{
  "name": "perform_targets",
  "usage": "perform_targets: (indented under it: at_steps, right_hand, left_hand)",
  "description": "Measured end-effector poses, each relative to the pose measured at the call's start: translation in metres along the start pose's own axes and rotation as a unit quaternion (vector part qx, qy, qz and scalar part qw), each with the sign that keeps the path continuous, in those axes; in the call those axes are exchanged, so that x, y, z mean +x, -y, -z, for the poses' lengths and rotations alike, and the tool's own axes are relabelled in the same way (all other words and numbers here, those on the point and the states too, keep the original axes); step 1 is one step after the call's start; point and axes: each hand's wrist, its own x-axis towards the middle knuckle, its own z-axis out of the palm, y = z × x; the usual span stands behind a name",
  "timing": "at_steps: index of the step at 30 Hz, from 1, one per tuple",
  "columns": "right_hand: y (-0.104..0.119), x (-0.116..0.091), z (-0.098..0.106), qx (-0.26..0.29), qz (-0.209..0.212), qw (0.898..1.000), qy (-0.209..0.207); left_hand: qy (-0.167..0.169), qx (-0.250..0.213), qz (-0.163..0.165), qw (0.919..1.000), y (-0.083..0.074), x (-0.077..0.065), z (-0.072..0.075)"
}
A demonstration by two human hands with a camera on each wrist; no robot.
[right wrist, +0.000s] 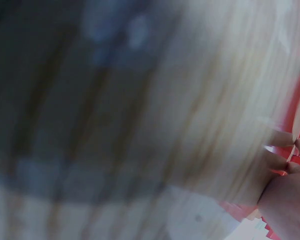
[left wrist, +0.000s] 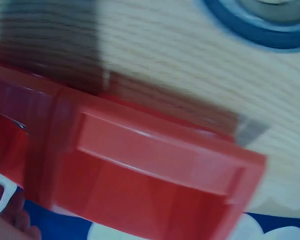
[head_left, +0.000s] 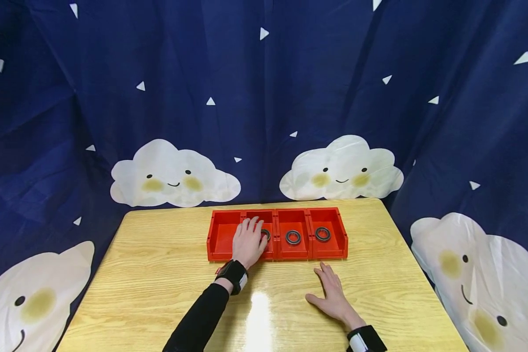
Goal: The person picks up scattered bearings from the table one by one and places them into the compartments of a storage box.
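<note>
My left hand (head_left: 247,244) reaches over the second red bin from the left, its fingers extended toward the back wall. A ring-shaped bearing (head_left: 266,233) in that bin shows beside the thumb, partly covered by the hand. In the left wrist view, fingertips (left wrist: 12,217) show at the lower left, past the front of a red bin (left wrist: 155,150). My right hand (head_left: 333,295) is low over the table in front of the bins, fingers spread and holding nothing. A second bearing (head_left: 293,237) lies in the third bin, a third bearing (head_left: 322,234) in the rightmost.
The red bins stand side by side near the back of the wooden table (head_left: 158,274), the leftmost bin (head_left: 226,237) left of my left hand. Behind hangs a dark blue curtain (head_left: 255,122) with white clouds. Glare streaks the front of the table.
</note>
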Motion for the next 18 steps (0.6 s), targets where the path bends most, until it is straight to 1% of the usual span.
perform_targets:
  at_steps: [2,5,6,10,12,16,18]
  right_hand:
    - [0.001,0.0,0.0,0.002,0.004,1.0,-0.002]
    - [0.002,0.0,0.001,-0.001,0.01,1.0,-0.007]
    - [0.002,0.0,0.002,0.0,0.008,1.0,-0.008]
    - [0.001,0.0,0.002,-0.013,-0.009,1.0,0.01]
    - [0.001,0.001,0.001,-0.014,-0.015,1.0,0.016]
    - [0.002,0.001,0.001,-0.012,-0.009,1.0,0.014]
    - [0.002,0.001,0.001,-0.014,-0.001,1.0,0.008]
  left_hand:
    - [-0.029,-0.031,0.007,0.9991,0.01,-0.008,0.006]
    - [-0.062,-0.065,0.028,0.9956,0.028,-0.021,0.014]
    - [-0.068,-0.073,0.038,0.9943,0.034,-0.026,0.017]
    - [-0.071,-0.1,0.076,0.9896,0.057,-0.046,0.027]
    - [-0.07,-0.11,0.086,0.9878,0.065,-0.058,0.032]
    - [-0.069,-0.111,0.086,0.9877,0.077,-0.083,0.037]
    - [-0.07,-0.105,0.082,0.9887,0.082,-0.093,0.037]
